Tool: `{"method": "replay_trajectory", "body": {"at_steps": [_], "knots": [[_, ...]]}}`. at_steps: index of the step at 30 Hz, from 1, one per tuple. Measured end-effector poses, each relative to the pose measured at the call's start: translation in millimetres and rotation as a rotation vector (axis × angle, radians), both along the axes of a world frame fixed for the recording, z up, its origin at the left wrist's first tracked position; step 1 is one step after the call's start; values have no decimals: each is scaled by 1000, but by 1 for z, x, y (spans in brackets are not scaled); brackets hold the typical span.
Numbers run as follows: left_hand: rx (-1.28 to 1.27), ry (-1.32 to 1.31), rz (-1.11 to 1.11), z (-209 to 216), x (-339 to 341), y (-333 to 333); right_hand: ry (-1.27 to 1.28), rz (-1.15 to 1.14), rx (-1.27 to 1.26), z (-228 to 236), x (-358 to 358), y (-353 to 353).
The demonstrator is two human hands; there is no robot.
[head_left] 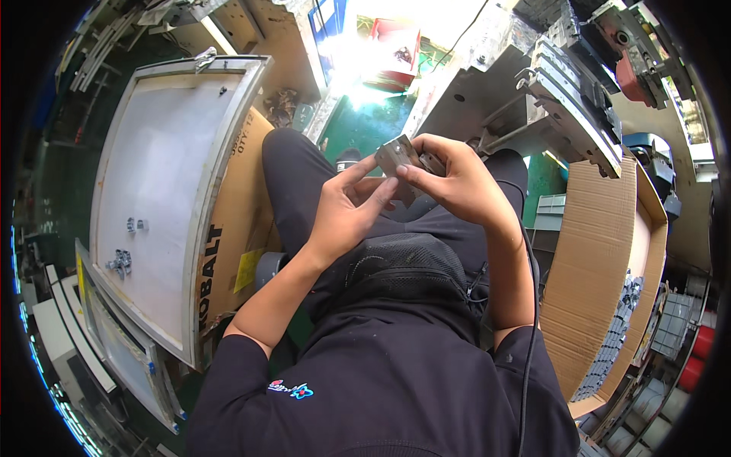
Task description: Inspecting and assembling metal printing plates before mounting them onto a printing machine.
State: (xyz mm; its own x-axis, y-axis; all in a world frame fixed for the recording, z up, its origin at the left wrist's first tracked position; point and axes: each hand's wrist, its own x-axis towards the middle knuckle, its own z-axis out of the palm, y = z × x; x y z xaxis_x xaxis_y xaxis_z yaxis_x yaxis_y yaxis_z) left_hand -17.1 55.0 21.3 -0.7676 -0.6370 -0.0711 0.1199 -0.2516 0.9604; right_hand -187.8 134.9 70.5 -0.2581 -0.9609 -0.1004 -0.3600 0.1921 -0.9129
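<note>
Above my lap, both hands are closed on a grey bent metal bracket (396, 156) with flat faces and small holes. My left hand (346, 202) pinches its left side, thumb and fingers pressed on the metal. On the other side, my right hand (457, 179) grips it with the thumb on the near face. More metal shows under the right fingers; whether it belongs to the same piece I cannot tell. To my left, small metal parts (119, 263) lie in two little groups on a white framed panel (160, 167).
The panel rests on a cardboard carton (247, 179). At right an open cardboard box (590, 266) holds rows of metal parts (618, 327). Heavy metal machinery (571, 99) juts in at the upper right. A red bin (392, 53) stands ahead. A black cable (533, 282) runs past my right arm.
</note>
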Motion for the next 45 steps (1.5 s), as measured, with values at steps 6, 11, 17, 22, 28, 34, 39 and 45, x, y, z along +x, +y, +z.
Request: {"method": "replay_trajectory", "body": {"at_steps": [6, 11, 17, 22, 28, 34, 39, 45], "knots": [[63, 21, -5, -2, 2, -1, 23, 8, 54, 6, 4, -2], [81, -2, 35, -3, 2, -1, 29, -13, 28, -4, 4, -3], [51, -21, 64, -6, 2, -7, -35, -99, -66, -18, 8, -1], [73, -106, -8, -11, 3, -10, -114, -87, -42, -28, 9, 2], [110, -82, 7, -13, 1, -11, -143, -108, -14, -32, 8, 4], [111, -103, 20, -20, 1, -16, -173, -180, -49, -34, 13, 5], [85, -118, -7, -19, 1, -18, -240, -235, -23, -27, 21, 7], [113, -127, -39, -20, 2, -20, -268, -244, -60, -25, 20, 10]]}}
